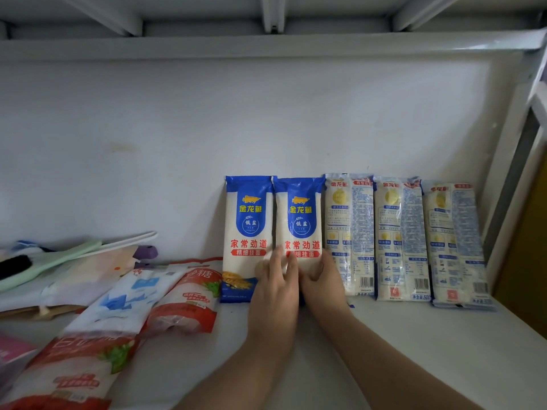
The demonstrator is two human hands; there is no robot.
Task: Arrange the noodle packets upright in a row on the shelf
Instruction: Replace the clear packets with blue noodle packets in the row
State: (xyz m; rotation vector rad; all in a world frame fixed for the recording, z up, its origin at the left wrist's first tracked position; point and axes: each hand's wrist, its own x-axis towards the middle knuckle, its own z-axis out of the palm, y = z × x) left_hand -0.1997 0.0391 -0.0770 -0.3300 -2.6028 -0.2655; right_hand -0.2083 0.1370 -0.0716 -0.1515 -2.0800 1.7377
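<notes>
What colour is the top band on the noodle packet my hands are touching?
Blue, with a yellow fish logo, on the noodle packet; clearest in the head view.

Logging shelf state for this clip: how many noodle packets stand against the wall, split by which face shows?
Blue front label showing: 2
Printed back showing: 3
Total: 5
Both hands, left hand and right hand, are at the second blue one.
</notes>
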